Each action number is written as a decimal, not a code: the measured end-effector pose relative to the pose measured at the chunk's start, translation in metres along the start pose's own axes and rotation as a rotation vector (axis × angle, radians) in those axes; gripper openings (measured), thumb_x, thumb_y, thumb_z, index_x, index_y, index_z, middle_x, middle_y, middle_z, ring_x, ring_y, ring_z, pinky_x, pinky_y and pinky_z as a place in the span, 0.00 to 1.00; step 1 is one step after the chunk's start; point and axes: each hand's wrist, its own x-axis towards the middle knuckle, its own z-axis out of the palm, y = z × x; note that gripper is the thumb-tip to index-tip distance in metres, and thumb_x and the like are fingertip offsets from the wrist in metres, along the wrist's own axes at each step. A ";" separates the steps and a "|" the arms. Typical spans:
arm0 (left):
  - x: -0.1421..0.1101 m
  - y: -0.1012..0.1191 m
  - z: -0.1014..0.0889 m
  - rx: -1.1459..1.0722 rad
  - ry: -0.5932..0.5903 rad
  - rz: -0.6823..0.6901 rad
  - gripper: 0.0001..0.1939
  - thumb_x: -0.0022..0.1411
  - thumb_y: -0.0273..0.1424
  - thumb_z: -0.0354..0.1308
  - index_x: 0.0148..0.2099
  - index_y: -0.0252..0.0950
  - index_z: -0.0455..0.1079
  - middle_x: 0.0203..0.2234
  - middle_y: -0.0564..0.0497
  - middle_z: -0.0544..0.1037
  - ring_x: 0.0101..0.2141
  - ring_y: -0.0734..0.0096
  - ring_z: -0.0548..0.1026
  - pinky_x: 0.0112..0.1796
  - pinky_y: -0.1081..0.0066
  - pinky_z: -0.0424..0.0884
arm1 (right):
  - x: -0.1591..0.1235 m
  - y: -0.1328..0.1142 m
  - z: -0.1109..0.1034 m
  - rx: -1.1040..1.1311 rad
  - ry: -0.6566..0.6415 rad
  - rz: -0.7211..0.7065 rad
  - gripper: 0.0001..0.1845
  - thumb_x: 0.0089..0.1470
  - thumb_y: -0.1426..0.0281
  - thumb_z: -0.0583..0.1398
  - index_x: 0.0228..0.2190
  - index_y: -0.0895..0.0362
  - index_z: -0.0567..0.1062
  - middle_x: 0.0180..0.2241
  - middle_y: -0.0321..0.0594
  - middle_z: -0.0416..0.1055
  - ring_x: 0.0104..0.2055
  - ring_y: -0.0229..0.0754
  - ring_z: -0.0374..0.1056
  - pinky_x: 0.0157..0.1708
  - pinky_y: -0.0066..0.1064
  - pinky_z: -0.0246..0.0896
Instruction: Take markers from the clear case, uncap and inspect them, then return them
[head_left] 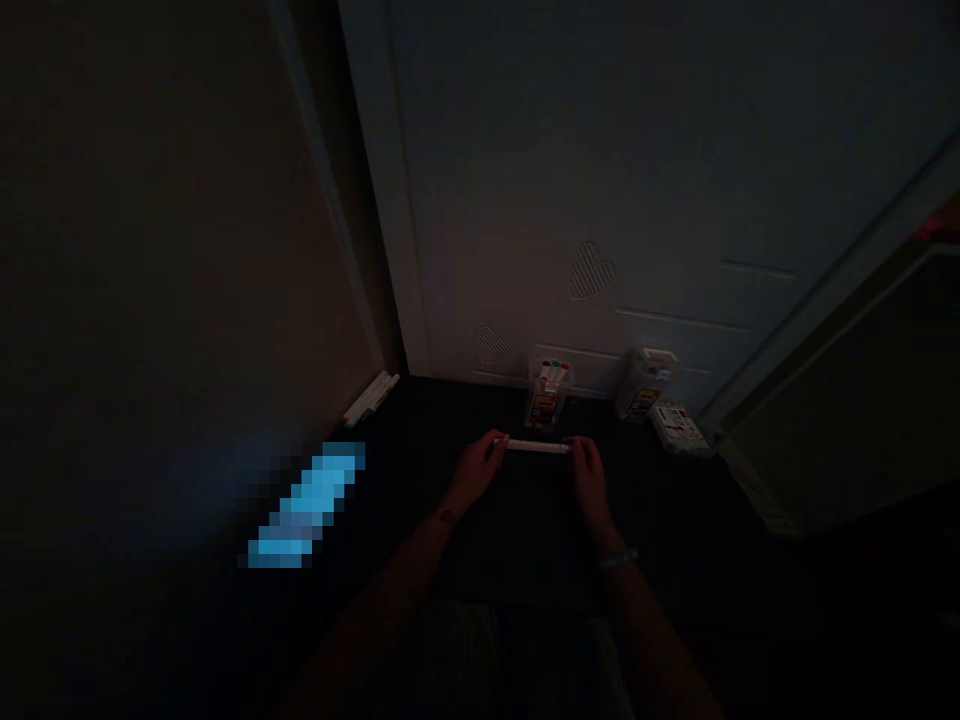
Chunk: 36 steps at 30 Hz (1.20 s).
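Observation:
The scene is very dark. Both my hands hold a thin white stick-like marker [538,447] level in front of me, one hand at each end. My left hand [476,472] pinches its left end and my right hand [589,480] pinches its right end. Just beyond it, an open clear pack of coloured markers [550,392] stands on the dark floor against a white door [600,200].
A second clear pack [643,385] and a flat printed card [679,425] lie right of the marker pack. White markers [371,398] lie by the left wall. A glowing blue blurred patch [307,505] is at the left. A dark panel [847,400] leans at the right.

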 end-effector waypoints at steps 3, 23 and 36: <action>0.001 -0.001 -0.001 -0.019 0.020 -0.015 0.20 0.63 0.44 0.43 0.33 0.35 0.67 0.19 0.57 0.63 0.23 0.76 0.61 0.24 0.77 0.56 | 0.000 -0.005 0.001 0.044 -0.018 0.010 0.18 0.54 0.55 0.52 0.39 0.54 0.71 0.31 0.37 0.68 0.30 0.38 0.62 0.29 0.27 0.57; 0.003 -0.002 0.000 -0.087 0.001 0.040 0.16 0.63 0.41 0.45 0.40 0.35 0.67 0.29 0.54 0.70 0.31 0.73 0.67 0.33 0.76 0.63 | -0.001 -0.002 -0.001 -0.078 0.053 0.024 0.21 0.54 0.52 0.52 0.24 0.57 0.66 0.21 0.30 0.57 0.24 0.34 0.53 0.23 0.25 0.48; 0.003 0.000 0.002 -0.129 0.002 0.057 0.14 0.62 0.38 0.48 0.46 0.38 0.66 0.39 0.51 0.73 0.38 0.70 0.71 0.41 0.72 0.66 | 0.002 -0.002 -0.001 -0.030 0.026 0.029 0.19 0.54 0.53 0.53 0.33 0.56 0.71 0.27 0.35 0.67 0.28 0.37 0.60 0.27 0.26 0.55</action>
